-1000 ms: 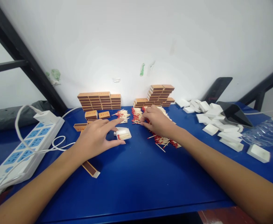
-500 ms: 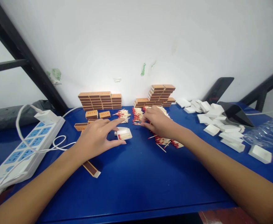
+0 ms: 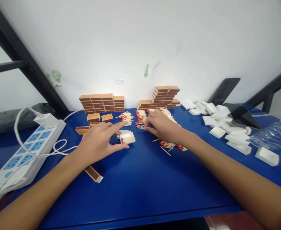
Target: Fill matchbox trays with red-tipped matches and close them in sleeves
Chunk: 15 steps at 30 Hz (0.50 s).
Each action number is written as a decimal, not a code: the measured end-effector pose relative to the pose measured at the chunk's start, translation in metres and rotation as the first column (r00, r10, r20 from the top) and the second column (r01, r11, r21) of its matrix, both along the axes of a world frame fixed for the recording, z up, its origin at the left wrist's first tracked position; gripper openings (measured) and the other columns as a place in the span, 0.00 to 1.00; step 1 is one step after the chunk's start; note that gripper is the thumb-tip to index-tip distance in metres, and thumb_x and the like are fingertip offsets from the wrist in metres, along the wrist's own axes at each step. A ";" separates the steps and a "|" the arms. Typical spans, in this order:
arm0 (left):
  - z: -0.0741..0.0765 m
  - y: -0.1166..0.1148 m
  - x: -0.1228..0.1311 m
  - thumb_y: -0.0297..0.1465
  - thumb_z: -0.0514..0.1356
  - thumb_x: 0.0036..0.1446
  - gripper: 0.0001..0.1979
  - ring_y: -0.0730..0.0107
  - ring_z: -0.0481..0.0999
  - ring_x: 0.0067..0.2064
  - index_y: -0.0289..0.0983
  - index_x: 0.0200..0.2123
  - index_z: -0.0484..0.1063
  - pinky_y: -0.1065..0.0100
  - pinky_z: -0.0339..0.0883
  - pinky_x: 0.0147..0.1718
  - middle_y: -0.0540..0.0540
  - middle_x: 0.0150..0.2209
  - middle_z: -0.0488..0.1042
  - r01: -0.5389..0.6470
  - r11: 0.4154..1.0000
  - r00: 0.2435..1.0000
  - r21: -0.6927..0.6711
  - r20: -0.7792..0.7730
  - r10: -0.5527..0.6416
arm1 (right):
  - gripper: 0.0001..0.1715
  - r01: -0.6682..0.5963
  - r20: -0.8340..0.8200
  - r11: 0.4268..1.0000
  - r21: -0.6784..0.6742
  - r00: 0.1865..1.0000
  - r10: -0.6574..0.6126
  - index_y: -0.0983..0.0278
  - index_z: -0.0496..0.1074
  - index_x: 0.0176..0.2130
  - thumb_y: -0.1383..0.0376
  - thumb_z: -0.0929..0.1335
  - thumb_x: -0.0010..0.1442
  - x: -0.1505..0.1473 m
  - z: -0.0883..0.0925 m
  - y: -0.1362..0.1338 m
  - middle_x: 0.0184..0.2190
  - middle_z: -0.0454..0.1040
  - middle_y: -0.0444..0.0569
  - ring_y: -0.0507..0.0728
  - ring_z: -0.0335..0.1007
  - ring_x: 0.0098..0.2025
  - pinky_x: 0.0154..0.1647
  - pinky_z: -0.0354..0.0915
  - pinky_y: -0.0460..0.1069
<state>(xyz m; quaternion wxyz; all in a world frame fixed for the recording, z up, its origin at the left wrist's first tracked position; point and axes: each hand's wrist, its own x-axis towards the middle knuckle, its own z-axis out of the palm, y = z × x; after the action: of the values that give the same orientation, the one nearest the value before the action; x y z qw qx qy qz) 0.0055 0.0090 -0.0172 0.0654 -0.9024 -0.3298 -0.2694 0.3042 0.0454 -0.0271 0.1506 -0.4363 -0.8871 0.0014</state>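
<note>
Left hand [image 3: 98, 142] tight on the white tray [image 3: 128, 138], right hand [image 3: 163, 126] on the match pile [image 3: 140, 118] (grip unclear).

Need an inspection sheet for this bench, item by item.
Surface: blue table, matches strewn toward the back.
Job's things: white tray with a few matches inside; loose matches heaped beside it.
Clutter: matchbox stacks by the wall; empty trays at right; sleeve beside the left forearm; plastic bag.
Grippers: left hand pinches the white tray between thumb and forefinger; right hand has its fingertips in the loose matches, grip unclear.
Cables: white cable looped by the power strip.
Surroundings: white wall, black frame.
</note>
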 end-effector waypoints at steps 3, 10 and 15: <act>0.001 0.000 0.000 0.46 0.74 0.60 0.36 0.57 0.84 0.42 0.41 0.67 0.71 0.59 0.75 0.45 0.48 0.40 0.86 -0.004 1.000 1.000 -0.012 -0.005 0.004 | 0.09 0.049 0.050 0.999 -0.007 0.998 -0.048 0.63 0.76 0.36 0.64 0.70 0.71 0.007 -0.004 0.008 0.39 0.76 0.56 0.64 0.65 0.45 0.49 0.60 0.57; 0.001 0.000 -0.001 0.47 0.73 0.61 0.35 0.57 0.85 0.43 0.44 0.67 0.71 0.58 0.76 0.47 0.47 0.41 0.86 -0.020 0.998 1.000 -0.055 -0.008 0.019 | 0.08 0.028 0.046 1.000 0.003 0.999 -0.029 0.62 0.77 0.36 0.64 0.71 0.70 0.009 -0.005 0.007 0.40 0.76 0.56 0.64 0.66 0.46 0.48 0.60 0.57; 0.002 -0.001 0.000 0.46 0.74 0.60 0.36 0.56 0.84 0.43 0.42 0.67 0.71 0.58 0.76 0.47 0.47 0.41 0.86 -0.013 0.999 1.000 -0.050 -0.013 0.013 | 0.06 0.022 0.054 0.999 -0.026 0.998 -0.021 0.62 0.78 0.36 0.65 0.73 0.68 0.010 -0.004 0.007 0.40 0.76 0.55 0.64 0.66 0.46 0.50 0.60 0.57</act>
<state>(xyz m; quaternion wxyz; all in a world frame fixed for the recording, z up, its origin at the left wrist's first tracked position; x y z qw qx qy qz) 0.0052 0.0084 -0.0156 0.0465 -0.9033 -0.3420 -0.2547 0.3141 0.0528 -0.0314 0.1211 -0.4477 -0.8860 0.0001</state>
